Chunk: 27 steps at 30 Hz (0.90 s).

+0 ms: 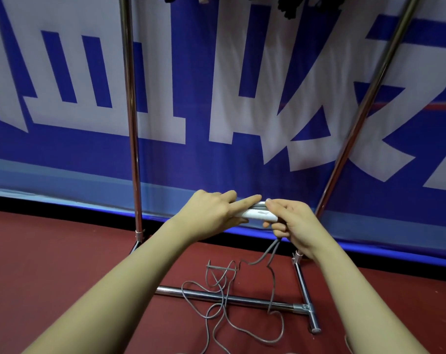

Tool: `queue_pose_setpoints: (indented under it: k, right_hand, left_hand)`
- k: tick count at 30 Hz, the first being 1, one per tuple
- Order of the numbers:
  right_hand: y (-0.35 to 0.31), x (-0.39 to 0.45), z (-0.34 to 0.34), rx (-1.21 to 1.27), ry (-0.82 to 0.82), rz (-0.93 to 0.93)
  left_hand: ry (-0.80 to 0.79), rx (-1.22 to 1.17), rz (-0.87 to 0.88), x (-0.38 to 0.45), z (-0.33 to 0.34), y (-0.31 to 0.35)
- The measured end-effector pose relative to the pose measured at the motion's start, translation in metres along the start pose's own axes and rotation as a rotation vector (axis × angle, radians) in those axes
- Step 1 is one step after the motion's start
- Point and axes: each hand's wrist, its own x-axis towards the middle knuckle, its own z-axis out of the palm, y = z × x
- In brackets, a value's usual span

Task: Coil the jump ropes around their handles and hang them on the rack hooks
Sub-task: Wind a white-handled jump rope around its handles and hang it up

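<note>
White handles: two handles [259,214] held together as one bundle, level, in mid-air in front of the rack, so the cord can go round both at once.
Left hand: left hand [214,213] grips the bundle's left end, fingers underneath, forefinger laid straight along the top; my reading is that the finger pins the first grey turns so they do not slip.
Right hand: right hand [291,222] pinches the cord at the bundle's right end, thumb tip by the wraps, lower fingers curled round the strands that drop from it (feeding hand, I judge).
Cord: grey cord [218,300] hangs from the right hand to the floor and lies in loose loops across the rack's front base bar, reaching toward the picture's bottom edge; only a few turns sit on the handles.
Stage: coiling looks barely begun, since most of the length is still slack on the floor.
Rack: chrome rack [131,123], two uprights on a T-shaped foot at the floor's far edge, against the banner; hooks are out of view at the top, only dark shapes show there (cannot tell what).
Banner: blue banner [242,159] with large white characters behind the rack.
Floor: dark red floor [63,264].
Risk: loops crossing the base bar could catch as the cord is drawn up.
</note>
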Motion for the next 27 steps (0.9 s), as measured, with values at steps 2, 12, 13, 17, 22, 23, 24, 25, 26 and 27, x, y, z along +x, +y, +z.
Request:
queue_pose_setpoints:
  k: [2, 12, 13, 17, 22, 23, 24, 25, 26, 27]
  right_hand:
    - [0.0, 0.0, 0.0, 0.001, 0.007, -0.023]
    - [0.003, -0.003, -0.007, -0.217, 0.057, -0.188]
    - [0.003, -0.003, -0.007, -0.186, 0.08, -0.194]
    - [0.001, -0.002, -0.005, -0.104, 0.169, -0.199]
    - [-0.006, -0.005, -0.004, 0.001, 0.181, -0.18]
    - [-0.007, -0.004, -0.004, 0.07, 0.183, -0.155]
    - [-0.008, -0.004, -0.004, 0.139, 0.19, -0.126]
    - [-0.008, -0.003, -0.003, 0.205, 0.199, -0.097]
    - [-0.009, -0.002, -0.003, 0.266, 0.205, -0.071]
    - [-0.009, -0.001, -0.003, 0.325, 0.207, -0.054]
  left_hand:
    - [-0.017, -0.022, -0.029, -0.002, -0.001, 0.002]
    - [-0.427, -0.513, -0.487, -0.001, -0.017, 0.0]
    - [-0.412, -0.606, -0.509, -0.001, -0.016, 0.0]
    - [-0.363, -0.87, -0.552, 0.003, -0.02, 0.005]
    - [-0.305, -1.142, -0.662, 0.006, -0.023, 0.008]
    - [-0.3, -1.179, -0.679, 0.007, -0.023, 0.009]
    - [-0.289, -1.208, -0.686, 0.009, -0.024, 0.01]
    - [-0.272, -1.225, -0.687, 0.01, -0.024, 0.012]
    - [-0.25, -1.23, -0.691, 0.012, -0.025, 0.014]
    - [-0.231, -1.226, -0.708, 0.013, -0.024, 0.016]
